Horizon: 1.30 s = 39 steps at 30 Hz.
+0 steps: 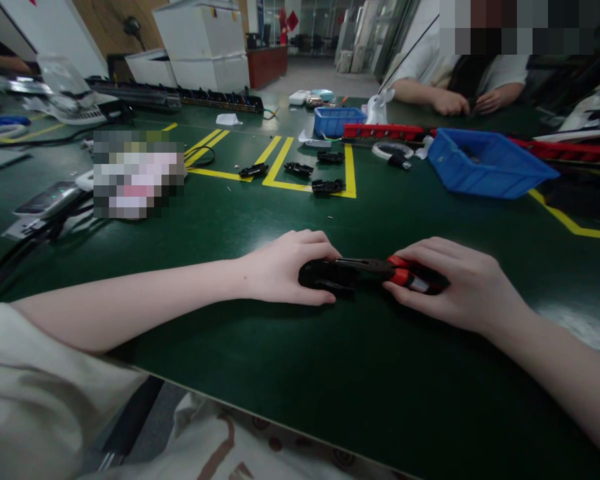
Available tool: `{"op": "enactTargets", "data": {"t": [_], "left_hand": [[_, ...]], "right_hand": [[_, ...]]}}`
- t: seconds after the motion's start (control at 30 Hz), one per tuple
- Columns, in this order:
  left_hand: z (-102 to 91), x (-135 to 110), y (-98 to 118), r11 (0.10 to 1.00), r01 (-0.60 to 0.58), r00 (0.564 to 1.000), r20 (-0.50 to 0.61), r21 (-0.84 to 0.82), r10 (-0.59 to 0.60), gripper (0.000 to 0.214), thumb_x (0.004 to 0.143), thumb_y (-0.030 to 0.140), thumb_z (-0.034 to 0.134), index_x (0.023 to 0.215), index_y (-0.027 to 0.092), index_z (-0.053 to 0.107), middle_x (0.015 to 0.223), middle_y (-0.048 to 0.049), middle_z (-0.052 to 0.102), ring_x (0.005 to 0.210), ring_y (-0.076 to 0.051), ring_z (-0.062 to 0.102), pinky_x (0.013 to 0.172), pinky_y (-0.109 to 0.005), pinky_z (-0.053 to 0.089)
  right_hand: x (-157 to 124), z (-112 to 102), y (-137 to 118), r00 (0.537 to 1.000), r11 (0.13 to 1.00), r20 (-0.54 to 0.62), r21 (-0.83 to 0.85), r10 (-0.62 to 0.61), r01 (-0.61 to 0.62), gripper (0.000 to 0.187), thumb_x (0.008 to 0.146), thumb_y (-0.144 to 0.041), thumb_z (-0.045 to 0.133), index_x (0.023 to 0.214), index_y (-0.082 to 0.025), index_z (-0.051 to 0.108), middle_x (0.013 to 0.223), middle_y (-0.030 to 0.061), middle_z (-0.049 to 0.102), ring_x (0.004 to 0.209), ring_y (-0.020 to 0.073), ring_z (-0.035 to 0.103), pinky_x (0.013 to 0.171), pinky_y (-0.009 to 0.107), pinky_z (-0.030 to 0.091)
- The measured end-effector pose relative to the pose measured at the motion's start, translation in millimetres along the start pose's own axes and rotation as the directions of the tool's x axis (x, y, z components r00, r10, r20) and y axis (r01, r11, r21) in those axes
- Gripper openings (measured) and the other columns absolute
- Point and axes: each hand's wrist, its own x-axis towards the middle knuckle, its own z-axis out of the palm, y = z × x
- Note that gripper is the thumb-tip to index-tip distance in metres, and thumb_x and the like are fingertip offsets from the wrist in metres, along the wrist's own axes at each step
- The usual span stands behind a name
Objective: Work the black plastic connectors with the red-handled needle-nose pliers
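My left hand (293,267) is closed around a black plastic part (330,277), thumb on the near side and fingers on the far side. In my right hand (455,280) are pliers (403,273) with red and black handles, their dark jaws pointing left. The jaws reach the right end of the black part; whether they grip it I cannot tell. Several similar black parts lie farther off, among them one (329,186) by the yellow tape (350,170).
A blue bin (490,167) stands at the right, with a smaller blue bin (337,121) behind. Red strips (383,131) run across the back. Cables (25,243) and a phone-like device (47,200) lie at left. A person's hands (453,103) work across the green table (260,360).
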Motion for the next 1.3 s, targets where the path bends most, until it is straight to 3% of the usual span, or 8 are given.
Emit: {"op": "enactTargets", "data": {"t": [0.13, 0.4, 0.7, 0.87, 1.3], "left_hand": [[-0.9, 1.8, -1.9, 0.999, 0.014, 1.0, 0.002, -0.029, -0.014, 0.033, 0.086, 0.034, 0.08, 0.113, 0.017, 0.072, 0.112, -0.0074, 0.07, 0.102, -0.022, 0.067, 0.09, -0.035, 0.053], [-2.6, 4.0, -4.3, 0.994, 0.059, 0.998, -0.002, -0.087, -0.059, 0.031, 0.083, 0.034, 0.083, 0.105, 0.016, 0.07, 0.104, -0.005, 0.071, 0.095, -0.02, 0.065, 0.082, -0.032, 0.05], [-4.3, 6.3, -7.5, 0.991, 0.054, 0.998, 0.042, -0.121, -0.05, 0.033, 0.085, 0.035, 0.081, 0.111, 0.018, 0.072, 0.108, -0.0054, 0.071, 0.101, -0.022, 0.066, 0.089, -0.034, 0.05], [-6.7, 9.2, -9.1, 0.991, 0.024, 0.997, 0.078, -0.135, -0.014, 0.033, 0.085, 0.033, 0.081, 0.113, 0.017, 0.071, 0.11, -0.0056, 0.072, 0.103, -0.022, 0.066, 0.093, -0.034, 0.048], [-6.1, 11.2, -10.7, 0.987, 0.033, 0.995, 0.101, -0.158, -0.017, 0.033, 0.086, 0.034, 0.08, 0.111, 0.017, 0.068, 0.109, -0.005, 0.071, 0.099, -0.021, 0.065, 0.087, -0.033, 0.048]], "right_hand": [[0.4, 1.4, 0.9, 1.0, 1.0, 0.005, -0.008, 0.007, -0.007, 0.026, 0.091, -0.053, 0.066, 0.098, -0.028, 0.07, 0.094, 0.0088, 0.075, 0.078, 0.0271, 0.071, 0.06, 0.043, 0.058], [1.0, 1.3, 1.2, 1.0, 1.0, 0.01, -0.011, -0.002, 0.002, 0.026, 0.092, -0.052, 0.065, 0.099, -0.028, 0.071, 0.095, 0.0094, 0.074, 0.077, 0.0277, 0.071, 0.061, 0.044, 0.058], [1.0, 1.8, 1.6, 1.0, 1.0, 0.013, -0.017, -0.007, 0.007, 0.024, 0.091, -0.051, 0.066, 0.098, -0.028, 0.071, 0.094, 0.0089, 0.074, 0.078, 0.0279, 0.071, 0.061, 0.045, 0.059], [2.6, 2.4, 1.6, 0.996, 0.995, -0.024, -0.056, -0.084, 0.082, 0.025, 0.093, -0.048, 0.066, 0.099, -0.024, 0.071, 0.092, 0.0098, 0.074, 0.077, 0.0268, 0.071, 0.06, 0.043, 0.059], [3.3, 2.2, 1.4, 0.992, 0.99, -0.042, -0.082, -0.122, 0.118, 0.024, 0.093, -0.046, 0.067, 0.1, -0.023, 0.071, 0.092, 0.0103, 0.074, 0.077, 0.026, 0.071, 0.061, 0.041, 0.058]]}}
